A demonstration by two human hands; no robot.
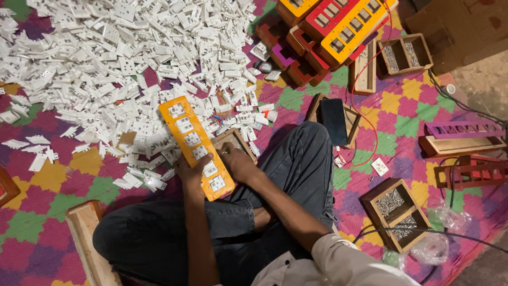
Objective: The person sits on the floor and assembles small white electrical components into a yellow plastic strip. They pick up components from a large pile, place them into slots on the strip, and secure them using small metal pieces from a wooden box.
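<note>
A long orange extension-board case point(191, 140) fitted with several white sockets lies slanted across my lap and the mat. My left hand point(193, 170) grips its near end from the left side. My right hand point(236, 161) rests against the board's right edge, beside a small wooden box point(233, 139); what its fingers hold is hidden. A big heap of loose white socket parts point(121, 58) covers the mat just beyond the board.
Stacked yellow, red and purple board cases point(328, 26) lie at the top. A dark phone point(334, 121) rests on a wooden box. Wooden trays of screws point(396, 212) point(405, 53) stand at right, with a red wire point(365, 106), a purple case point(463, 128) and a wooden plank point(90, 241).
</note>
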